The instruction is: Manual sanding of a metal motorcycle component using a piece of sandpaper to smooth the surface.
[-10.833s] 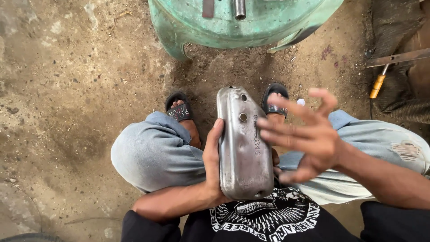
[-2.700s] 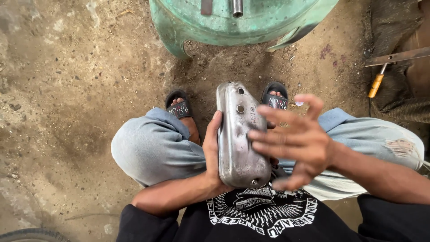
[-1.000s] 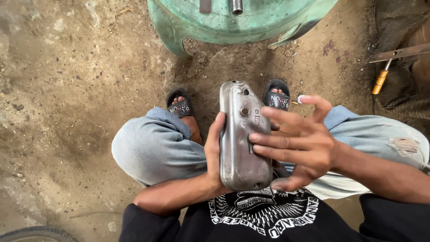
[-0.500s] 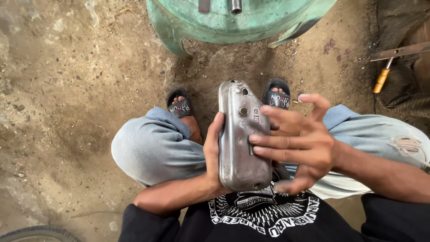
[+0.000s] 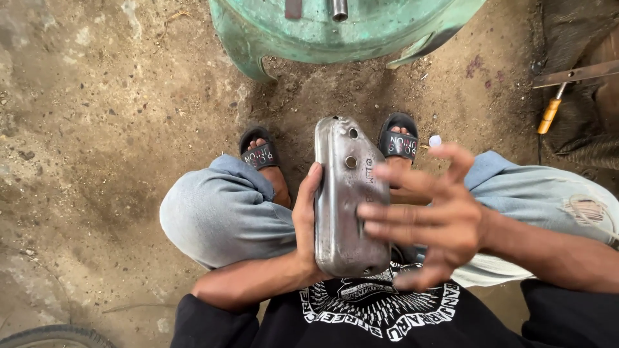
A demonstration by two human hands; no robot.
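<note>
Dirt floor [image 5: 97, 129] — left hand [image 5: 304, 222] grips dented metal cover [image 5: 345, 200] — right hand [image 5: 432, 216] spread over it.

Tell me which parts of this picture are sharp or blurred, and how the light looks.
Head view: the right hand shows motion blur in its fingers; the left hand and the metal cover are sharp; light is soft daylight, with dull sheen on the cover and no hard shadows.

- One dented metal cover [image 5: 345, 200] stood at frame centre.
- Two hands showed: left hand [image 5: 306, 219], right hand [image 5: 432, 219].
- Two black sandals [image 5: 259, 154] lay above.
- One green tub [image 5: 342, 29] sat at top.
- One yellow-handled tool [image 5: 549, 116] lay at upper right.
</note>
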